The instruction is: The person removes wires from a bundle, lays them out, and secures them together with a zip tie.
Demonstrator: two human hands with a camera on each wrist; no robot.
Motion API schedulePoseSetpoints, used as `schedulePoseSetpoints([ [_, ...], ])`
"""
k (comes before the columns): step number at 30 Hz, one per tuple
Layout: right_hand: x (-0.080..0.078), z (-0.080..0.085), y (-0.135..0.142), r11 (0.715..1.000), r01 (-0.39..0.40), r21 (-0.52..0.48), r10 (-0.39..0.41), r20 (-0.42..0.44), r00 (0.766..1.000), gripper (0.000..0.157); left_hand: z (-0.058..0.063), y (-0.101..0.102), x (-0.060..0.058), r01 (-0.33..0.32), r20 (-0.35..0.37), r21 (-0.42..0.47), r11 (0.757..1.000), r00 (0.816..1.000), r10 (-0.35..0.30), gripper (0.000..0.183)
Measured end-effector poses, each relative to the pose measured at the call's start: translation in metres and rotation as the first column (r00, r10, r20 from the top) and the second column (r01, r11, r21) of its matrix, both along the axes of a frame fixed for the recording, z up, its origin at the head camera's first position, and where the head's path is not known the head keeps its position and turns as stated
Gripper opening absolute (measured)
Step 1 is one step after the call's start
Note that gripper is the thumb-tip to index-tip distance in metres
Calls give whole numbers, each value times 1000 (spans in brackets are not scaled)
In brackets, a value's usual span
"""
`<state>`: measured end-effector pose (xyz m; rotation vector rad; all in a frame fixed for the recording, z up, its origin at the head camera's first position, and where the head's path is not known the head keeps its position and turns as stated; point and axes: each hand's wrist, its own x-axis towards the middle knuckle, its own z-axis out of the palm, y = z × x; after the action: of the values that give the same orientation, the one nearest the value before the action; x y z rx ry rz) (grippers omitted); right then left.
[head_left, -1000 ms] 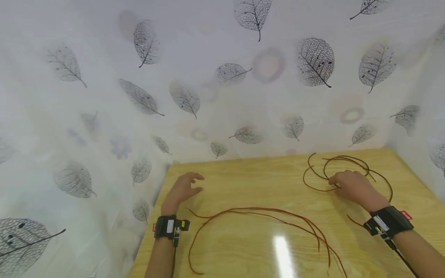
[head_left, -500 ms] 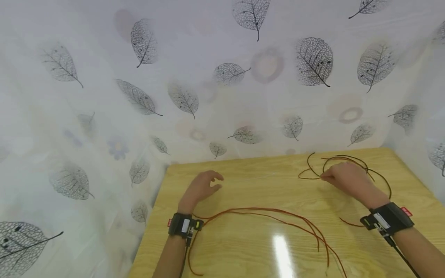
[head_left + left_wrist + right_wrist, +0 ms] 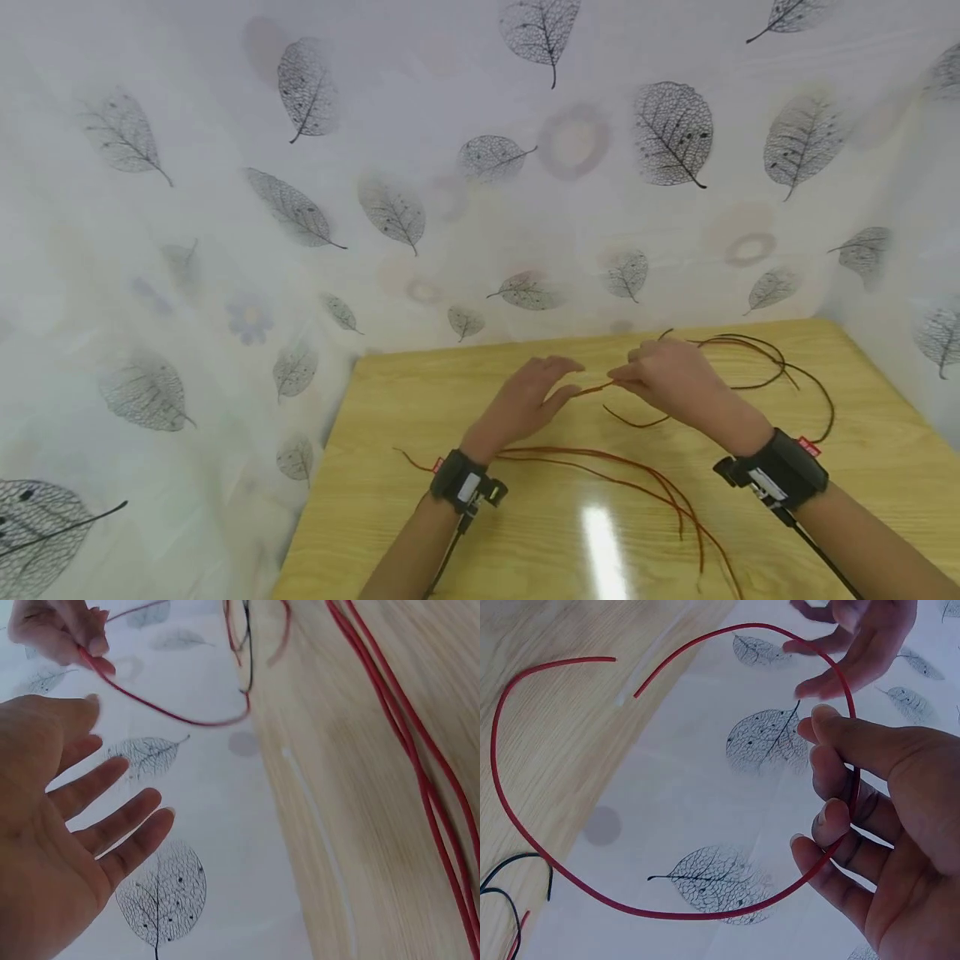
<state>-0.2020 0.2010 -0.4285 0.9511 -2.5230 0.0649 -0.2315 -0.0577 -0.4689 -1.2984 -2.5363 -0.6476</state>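
Note:
My right hand pinches a red wire between thumb and fingers, raised over the far part of the table. The wire bends into a wide open loop, its two loose ends apart in the right wrist view. My left hand reaches toward it with fingers spread and relaxed. In the head view, a short stretch of wire runs between the right fingertips and the left thumb. The left wrist view shows a gap between the left hand and the wire.
Several red wires lie in a long curve across the table. Coiled dark and red wires lie at the far right. A thin white strand lies near the back edge. A leaf-patterned curtain surrounds the table.
My right hand has lifted the red wire from the pile at the right and carried it left. My left hand has moved right, close to it.

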Motion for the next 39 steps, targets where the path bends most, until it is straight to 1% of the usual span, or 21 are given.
schedulePoseSetpoints([
  [1,0,0,-3,1000,-23,-8,23,-14,1000,13,0,2,0,15,-1,20,1000,1000,-14,29],
  [4,3,0,-8,998,-62,-32,61,-33,998,13,0,3,1,43,47,59,997,998,-46,19],
  [8,6,0,-8,996,-75,-45,73,-48,996,13,0,1,4,59,133,69,996,989,-68,17],
  [11,6,1,-10,993,-104,-64,101,-54,993,14,2,1,5,66,157,76,995,985,-77,17],
  [14,5,2,-13,987,-142,-79,136,-68,988,16,6,2,6,88,180,85,992,978,-102,14],
  [16,3,4,-12,985,-145,-91,138,-82,987,17,8,1,7,86,204,95,992,973,-104,14],
  [20,1,8,-1,985,-120,-121,108,-98,989,19,12,-9,6,31,220,124,992,974,-58,16],
  [23,-1,11,11,986,-93,-142,82,-86,993,21,15,-25,2,-18,216,164,986,976,-19,15],
  [25,-1,12,19,986,-73,-147,63,-70,996,23,17,-37,-1,-36,234,196,980,972,-11,15],
  [29,1,12,39,986,-14,-169,7,-41,999,24,21,-60,-4,-82,267,196,977,963,27,17],
  [31,3,11,48,984,22,-175,-26,-20,999,21,21,-71,-5,-109,270,175,979,961,59,19],
  [33,5,9,57,982,51,-183,-51,6,999,17,19,-82,-6,-137,269,164,977,959,89,19],
  [36,10,7,68,979,96,-178,-88,48,995,15,14,-100,-7,-187,272,149,971,952,142,18],
  [39,14,4,77,976,111,-188,-102,60,993,16,9,-116,-7,-235,264,134,963,945,194,17],
])
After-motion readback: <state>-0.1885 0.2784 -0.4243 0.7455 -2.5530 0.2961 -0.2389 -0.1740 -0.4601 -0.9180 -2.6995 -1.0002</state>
